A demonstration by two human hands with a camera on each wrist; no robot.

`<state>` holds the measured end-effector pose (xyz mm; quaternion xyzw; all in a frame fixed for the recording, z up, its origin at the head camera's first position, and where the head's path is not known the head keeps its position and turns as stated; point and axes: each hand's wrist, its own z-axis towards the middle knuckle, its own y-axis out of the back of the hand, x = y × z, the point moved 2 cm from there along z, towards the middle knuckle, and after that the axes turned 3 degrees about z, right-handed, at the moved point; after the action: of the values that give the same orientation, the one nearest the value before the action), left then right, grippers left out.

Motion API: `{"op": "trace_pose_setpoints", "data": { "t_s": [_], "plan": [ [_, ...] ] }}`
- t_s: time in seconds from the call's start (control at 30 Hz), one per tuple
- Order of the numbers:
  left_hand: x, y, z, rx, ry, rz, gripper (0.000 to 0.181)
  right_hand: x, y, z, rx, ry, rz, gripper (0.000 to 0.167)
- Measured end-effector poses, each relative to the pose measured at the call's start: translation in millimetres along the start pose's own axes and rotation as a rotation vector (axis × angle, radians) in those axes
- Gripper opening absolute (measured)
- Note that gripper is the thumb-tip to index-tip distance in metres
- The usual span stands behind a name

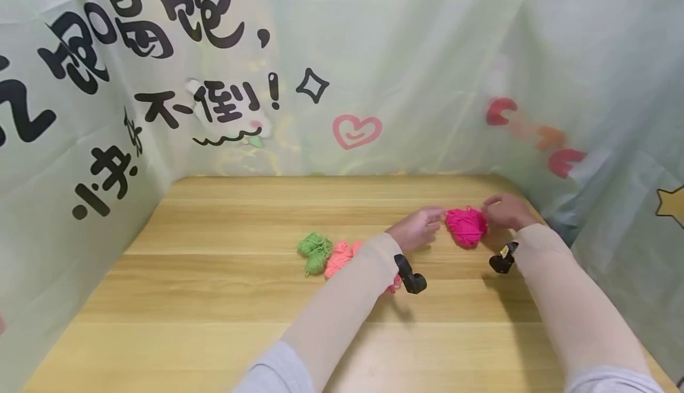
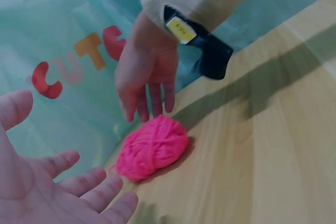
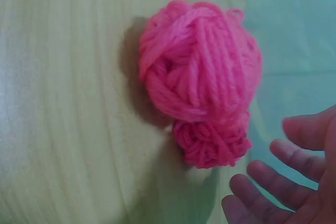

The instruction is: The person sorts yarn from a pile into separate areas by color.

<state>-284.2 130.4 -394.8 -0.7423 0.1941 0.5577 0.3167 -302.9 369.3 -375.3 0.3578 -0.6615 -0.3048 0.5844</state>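
A bright pink yarn ball [image 1: 466, 227] lies on the table at the right, between the two hands. My left hand [image 1: 419, 228] is just left of it, fingers spread and apart from the yarn in the left wrist view, where the ball [image 2: 152, 148] sits beyond the fingers [image 2: 94, 187]. On the ball's other side is my right hand [image 1: 506, 211], its fingers relaxed and pointing down near the yarn; whether they touch it I cannot tell. The right wrist view shows the pink yarn [image 3: 202, 66] with that hand [image 3: 294, 177] open beside it.
Green yarn [image 1: 315, 253] and coral yarn [image 1: 341, 257] lie left of the pink ball. Another pink piece [image 1: 394, 285] is partly hidden under my left forearm. A printed curtain [image 1: 417, 72] stands behind the wooden table [image 1: 214, 298] and along its sides.
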Motion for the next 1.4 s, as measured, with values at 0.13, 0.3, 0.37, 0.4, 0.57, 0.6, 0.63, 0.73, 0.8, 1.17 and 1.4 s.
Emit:
{"op": "trace_pose_setpoints", "data": {
  "t_s": [0.13,0.3,0.37,0.4,0.57,0.6,0.63,0.73,0.8,1.17,1.4],
  "plan": [
    [-5.4,14.4,-10.0,-0.013,0.017,-0.047,0.054,5,0,-2.7,0.013,-0.042,0.145,0.056],
    [-15.0,38.3,-31.4,-0.032,0.009,0.017,0.054,9,-3,-3.0,0.067,-0.063,0.38,0.06],
    [-18.7,49.2,-40.3,-0.038,-0.001,0.056,0.055,10,-4,-2.7,0.094,-0.05,0.452,0.061],
    [-20.1,55.1,-44.5,-0.043,-0.006,0.072,0.055,11,-5,-2.6,0.106,-0.039,0.479,0.061],
    [-26.0,80.6,-67.3,-0.058,-0.035,0.12,0.056,22,-8,-3.6,0.152,0.018,0.596,0.063],
    [-27.1,84.6,-72.1,-0.058,-0.042,0.134,0.057,26,-9,-4.2,0.159,0.03,0.617,0.063],
    [-28.3,88.0,-76.8,-0.055,-0.047,0.147,0.057,29,-10,-4.9,0.167,0.043,0.636,0.062],
    [-31.0,96.0,-90.7,-0.037,-0.058,0.192,0.058,38,-12,-8.3,0.179,0.074,0.692,0.058],
    [-31.6,100.6,-99.5,-0.022,-0.061,0.218,0.058,43,-15,-11.7,0.189,0.089,0.72,0.055],
    [-23.5,126.9,-148.1,-0.007,-0.074,0.283,0.058,77,-49,-27.1,0.229,0.131,0.753,0.055],
    [-13.0,134.3,-173.9,-0.027,-0.076,0.397,0.058,90,-70,-36.7,0.294,0.186,0.747,0.055]
  ]
}}
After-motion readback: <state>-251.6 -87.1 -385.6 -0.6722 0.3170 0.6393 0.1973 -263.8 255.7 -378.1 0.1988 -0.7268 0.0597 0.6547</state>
